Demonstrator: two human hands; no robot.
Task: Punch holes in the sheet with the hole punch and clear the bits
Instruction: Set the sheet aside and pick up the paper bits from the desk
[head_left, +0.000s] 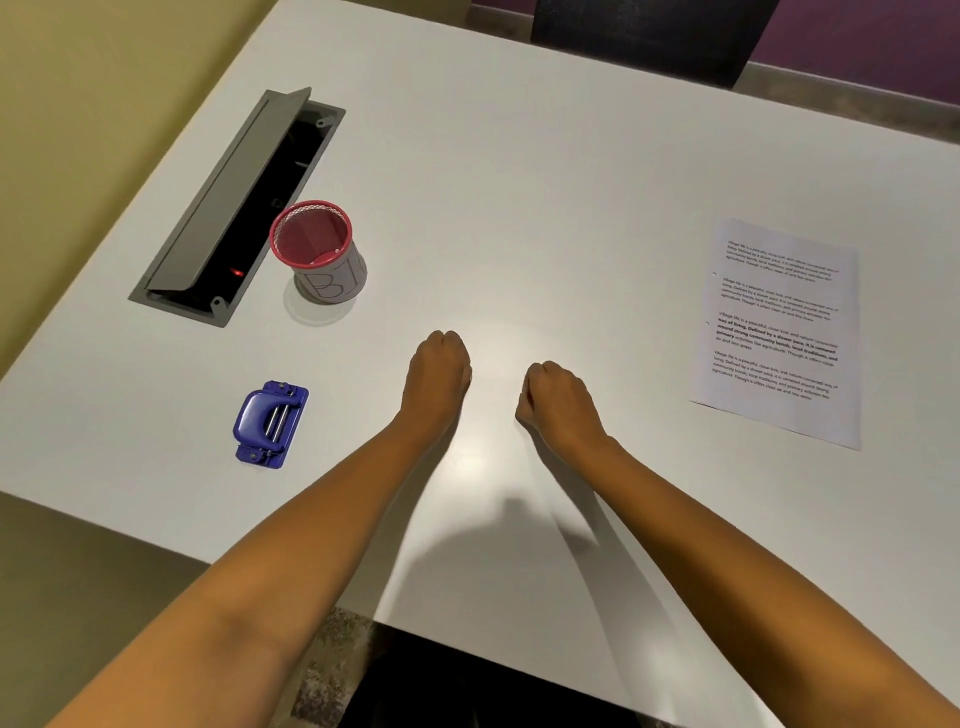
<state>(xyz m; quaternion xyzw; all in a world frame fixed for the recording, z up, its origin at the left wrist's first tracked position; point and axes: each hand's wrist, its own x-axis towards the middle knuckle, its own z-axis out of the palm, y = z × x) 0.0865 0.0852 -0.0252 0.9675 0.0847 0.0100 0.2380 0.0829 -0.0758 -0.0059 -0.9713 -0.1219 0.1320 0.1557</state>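
A printed sheet (779, 332) lies flat at the right of the white table (519, 182), with two small holes along its left edge. A blue hole punch (270, 423) sits at the left, near the table's front edge. Behind it stands a pink mesh cup (318, 252) with a paper label reading "BIN". My left hand (439, 371) and my right hand (556, 402) rest as closed fists on the table's middle, holding nothing, apart from both the punch and the sheet.
A grey cable hatch (234, 208) with its lid raised is set into the table at the back left. A dark chair (649, 36) stands beyond the far edge. The table's left and front edges are close by.
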